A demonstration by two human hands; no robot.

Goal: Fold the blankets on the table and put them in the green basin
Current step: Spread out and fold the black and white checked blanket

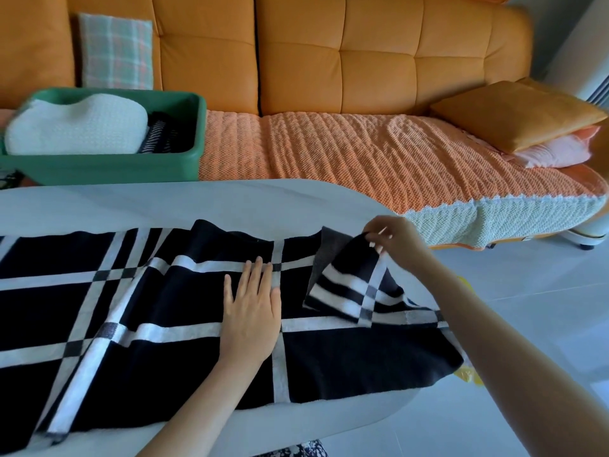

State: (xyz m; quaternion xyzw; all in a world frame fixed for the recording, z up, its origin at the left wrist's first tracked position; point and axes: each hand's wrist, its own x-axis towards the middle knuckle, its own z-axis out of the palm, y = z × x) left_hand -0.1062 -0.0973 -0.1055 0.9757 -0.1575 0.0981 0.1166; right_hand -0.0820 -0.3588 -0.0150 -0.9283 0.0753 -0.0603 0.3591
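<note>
Soft, even daylight fills the room, with only faint shadows on the pale tabletop [230, 199]. The right hand [393, 235] is smeared by motion blur, and the wide lens bows the sofa [329, 61] and tabletop edge toward the corners

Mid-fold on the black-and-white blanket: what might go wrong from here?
1. The right hand pinches just one corner of the blanket; the fold may land skewed.
2. The far edge is rumpled beyond the left hand, so creases may get folded in.
3. The green basin already holds a white blanket, so room looks tight.
</note>
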